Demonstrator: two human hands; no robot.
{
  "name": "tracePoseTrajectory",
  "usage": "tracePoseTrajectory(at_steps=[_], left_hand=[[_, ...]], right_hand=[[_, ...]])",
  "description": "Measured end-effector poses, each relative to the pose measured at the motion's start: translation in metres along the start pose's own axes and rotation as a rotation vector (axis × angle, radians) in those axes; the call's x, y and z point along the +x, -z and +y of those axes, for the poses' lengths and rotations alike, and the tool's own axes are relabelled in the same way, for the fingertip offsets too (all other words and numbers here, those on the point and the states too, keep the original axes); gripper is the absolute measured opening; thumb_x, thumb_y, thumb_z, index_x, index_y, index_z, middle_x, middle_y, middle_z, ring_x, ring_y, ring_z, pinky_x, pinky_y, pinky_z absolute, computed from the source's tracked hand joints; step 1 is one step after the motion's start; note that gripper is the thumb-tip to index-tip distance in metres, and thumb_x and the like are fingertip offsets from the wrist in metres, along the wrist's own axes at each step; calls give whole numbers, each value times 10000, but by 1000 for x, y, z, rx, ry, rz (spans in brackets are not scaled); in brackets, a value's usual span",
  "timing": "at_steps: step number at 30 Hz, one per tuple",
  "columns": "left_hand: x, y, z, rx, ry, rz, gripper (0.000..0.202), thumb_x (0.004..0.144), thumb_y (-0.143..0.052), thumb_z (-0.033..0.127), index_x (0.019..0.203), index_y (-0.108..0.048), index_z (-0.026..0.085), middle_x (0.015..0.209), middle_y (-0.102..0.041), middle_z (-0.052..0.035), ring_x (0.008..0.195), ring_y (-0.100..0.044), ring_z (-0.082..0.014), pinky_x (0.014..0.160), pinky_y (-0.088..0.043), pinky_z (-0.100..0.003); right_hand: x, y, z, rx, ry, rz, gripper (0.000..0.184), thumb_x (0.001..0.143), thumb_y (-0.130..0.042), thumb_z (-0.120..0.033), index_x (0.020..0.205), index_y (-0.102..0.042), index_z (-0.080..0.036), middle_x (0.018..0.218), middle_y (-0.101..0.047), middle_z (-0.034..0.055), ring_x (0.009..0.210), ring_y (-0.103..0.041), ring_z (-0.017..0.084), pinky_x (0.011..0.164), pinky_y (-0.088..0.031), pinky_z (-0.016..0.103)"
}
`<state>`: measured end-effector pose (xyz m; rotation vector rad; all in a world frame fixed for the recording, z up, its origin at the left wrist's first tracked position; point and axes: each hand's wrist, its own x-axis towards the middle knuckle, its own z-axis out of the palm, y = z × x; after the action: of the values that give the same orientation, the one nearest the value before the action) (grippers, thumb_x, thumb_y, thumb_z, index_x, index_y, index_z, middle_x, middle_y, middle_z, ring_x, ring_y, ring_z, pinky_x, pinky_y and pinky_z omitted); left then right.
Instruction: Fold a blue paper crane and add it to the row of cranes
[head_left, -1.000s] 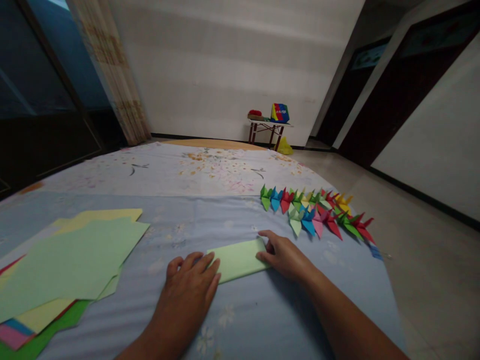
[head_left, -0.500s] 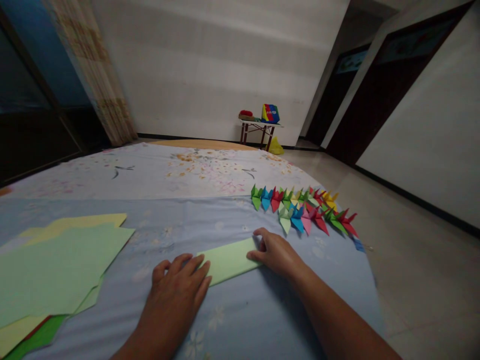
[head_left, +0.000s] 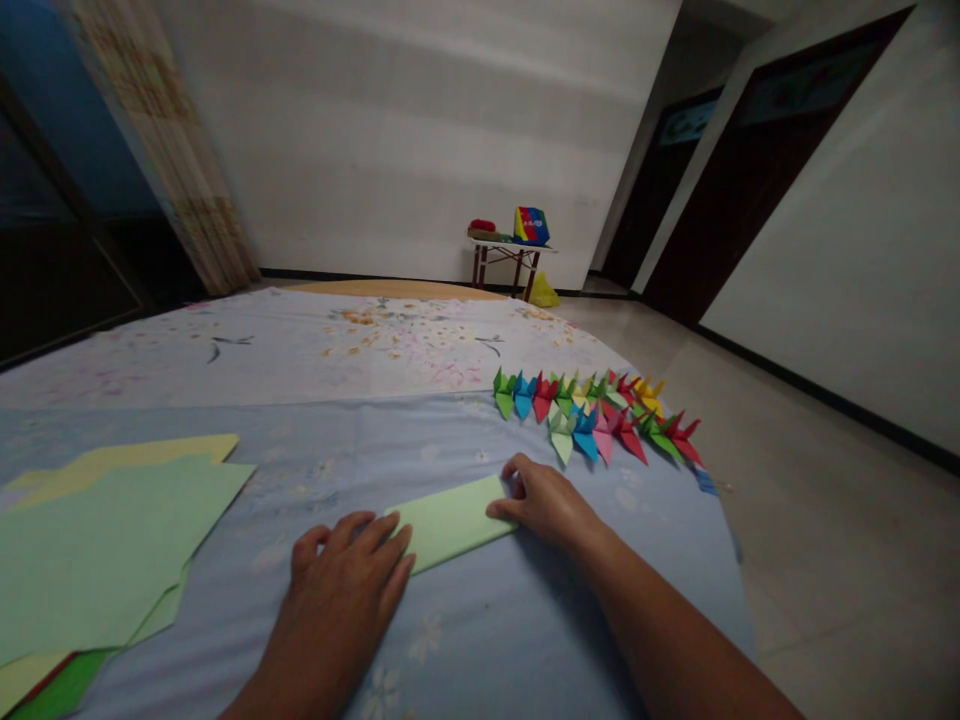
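Sliding a little farther left in view since a second ago, everything on the table is shifting as the camera is turning right, while both hands are keeping their places on the paper. At far left, a loose stack of coloured sheets (head_left: 127,560) is lying with pale green on top, and yellow is showing beneath. Next, the left hand (head_left: 345,585) is lying palm down, fingers loosely extended and tips resting on one end of a folded pale green strip (head_left: 454,522). That strip is lying flat between the hands on the blue cloth (head_left: 397,445). At its other end, the right hand (head_left: 547,505) is curving, thumb and forefinger parted, its thumb touching the paper; whether it is pinching, I cannot tell. Beyond, folded paper figures (head_left: 603,437) are standing in two rows.
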<state>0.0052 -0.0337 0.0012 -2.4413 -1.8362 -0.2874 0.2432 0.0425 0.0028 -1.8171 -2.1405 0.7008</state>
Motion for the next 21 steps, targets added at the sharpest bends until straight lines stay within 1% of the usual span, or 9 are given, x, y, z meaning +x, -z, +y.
tracePoseTrajectory(at_steps=[11, 14, 16, 18, 19, 21], left_hand=[[1, 2, 1, -1, 0, -16, 290, 839, -487, 250, 1080, -646, 268, 1149, -652, -38, 1086, -522, -296, 887, -270, -493], [1, 3, 2, -9, 8, -16, 281, 841, -490, 254, 1074, -647, 271, 1146, -652, -38, 1092, -516, -293, 889, -269, -489], [1, 3, 3, -16, 8, -17, 272, 842, -495, 258, 1068, -646, 274, 1148, -648, -40, 1096, -512, -286, 890, -272, -480], [2, 2, 4, -22, 16, -21, 260, 837, -507, 263, 1057, -646, 275, 1151, -643, -42, 1096, -511, -277, 895, -272, -470], [3, 1, 5, -26, 24, -24, 251, 834, -515, 267, 1047, -648, 275, 1149, -642, -41, 1096, -510, -271, 899, -270, -465], [3, 1, 6, -35, 39, -23, 232, 829, -528, 278, 1027, -649, 273, 1134, -645, -36, 1096, -508, -263, 905, -264, -461]], right_hand=[[0, 0, 0, -1, 18, 5, 379, 678, -696, -426, 953, -551, -210, 756, -613, -14, 675, -531, 133, 550, -276, 223], [0, 0, 2, -1, 14, -3, 390, 683, -691, -432, 970, -550, -209, 759, -612, -10, 672, -529, 138, 551, -291, 225], [0, 0, 2, -12, 30, -6, 397, 691, -685, -430, 986, -553, -201, 765, -611, 1, 697, -533, 154, 572, -322, 234], [-2, -1, 0, -53, 114, 54, 378, 714, -675, -388, 1014, -561, -189, 833, -614, 30, 797, -534, 184, 658, -370, 264], [-4, -2, -3, -82, 177, 114, 358, 734, -661, -353, 1035, -564, -187, 894, -610, 49, 867, -523, 200, 724, -380, 289], [-9, -8, -13, -140, 316, 258, 324, 774, -616, -286, 1081, -561, -197, 1032, -581, 77, 996, -475, 225, 851, -354, 350]])
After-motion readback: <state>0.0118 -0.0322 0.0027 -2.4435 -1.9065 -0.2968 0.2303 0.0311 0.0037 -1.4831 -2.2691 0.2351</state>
